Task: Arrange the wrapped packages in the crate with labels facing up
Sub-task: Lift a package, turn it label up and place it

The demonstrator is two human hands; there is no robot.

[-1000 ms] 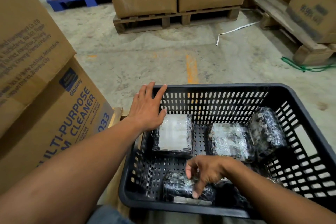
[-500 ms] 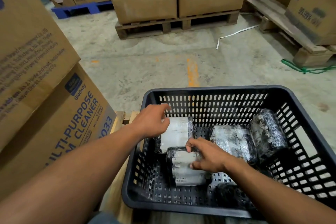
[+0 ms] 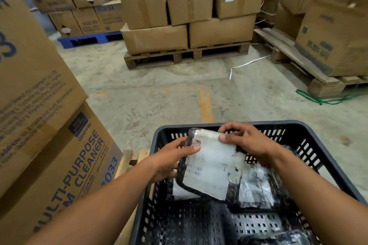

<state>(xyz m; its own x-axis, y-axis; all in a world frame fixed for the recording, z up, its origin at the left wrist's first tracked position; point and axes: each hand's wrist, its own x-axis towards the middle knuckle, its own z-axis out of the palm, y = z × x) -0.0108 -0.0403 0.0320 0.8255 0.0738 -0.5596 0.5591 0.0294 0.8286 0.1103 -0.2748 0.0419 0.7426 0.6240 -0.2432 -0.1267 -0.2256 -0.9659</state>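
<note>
Both hands hold 1 wrapped package [image 3: 209,167] above the black crate [image 3: 326,145], white label up. Left hand [image 3: 171,160] pinches its left edge, right hand [image 3: 247,141] its far corner. I'd keep it level and lower it flat into the bare near floor, clear of the 2 packages [image 3: 256,189] beneath.

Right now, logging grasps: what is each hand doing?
Left hand: closed on the wrapped package.
Right hand: closed on the same package's top edge.
</note>
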